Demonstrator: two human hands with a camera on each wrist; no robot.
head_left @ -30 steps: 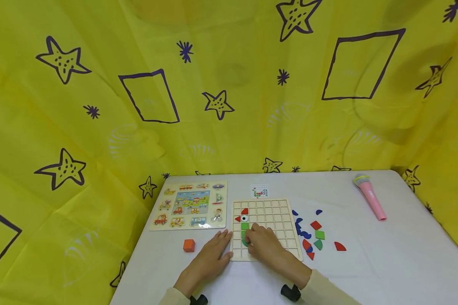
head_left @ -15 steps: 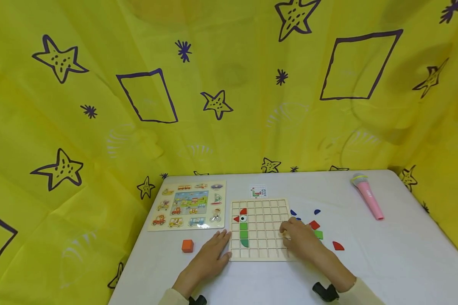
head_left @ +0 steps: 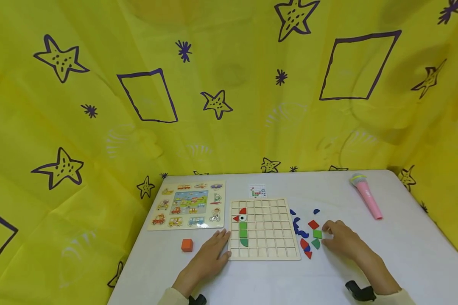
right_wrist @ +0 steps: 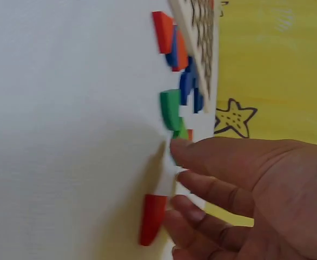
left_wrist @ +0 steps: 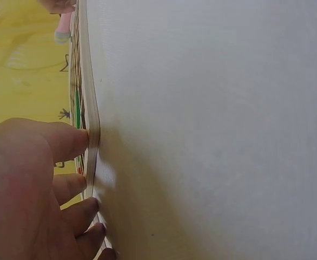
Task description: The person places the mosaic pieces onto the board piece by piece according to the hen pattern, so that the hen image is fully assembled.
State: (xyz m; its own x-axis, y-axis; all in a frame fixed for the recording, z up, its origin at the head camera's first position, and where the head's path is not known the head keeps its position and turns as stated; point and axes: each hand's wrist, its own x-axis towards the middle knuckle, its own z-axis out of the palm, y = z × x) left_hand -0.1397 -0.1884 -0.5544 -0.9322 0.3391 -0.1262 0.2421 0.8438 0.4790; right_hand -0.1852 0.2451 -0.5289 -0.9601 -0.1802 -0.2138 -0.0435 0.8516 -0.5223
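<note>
— While the left hand [head_left: 208,260] lay flat at the near-left corner of the grid board [head_left: 264,229], fingers straight against its edge, what was the right hand [head_left: 341,242] doing?

— It was off the board, over the loose pieces on the white table [head_left: 404,254] to the board's right. Its fingers were extended and lightly spread, gripping nothing. The fingertips [right_wrist: 183,149] were at the green square piece [head_left: 317,234], and a red quarter-round piece [right_wrist: 151,218] lay under the fingers in the wrist view.

— So the left hand wasn't gripping the board?

— No, only pressing on the rim, probably to keep it from sliding. The left wrist view showed the fingertips [left_wrist: 80,142] meeting the board's edge.

— And the pieces?

— Some already sat in the board's left columns: a red piece [head_left: 244,211] at the top, an eye tile, then green pieces [head_left: 244,233] below. The rest, blue, red and green, were scattered just beside the right edge, within easy reach of that hand.

— Anything else around?

— A small pattern card [head_left: 257,191] behind the board, a vehicle puzzle [head_left: 189,205] to the left, an orange cube [head_left: 187,245], and a pink toy microphone [head_left: 367,195] far right.
</note>
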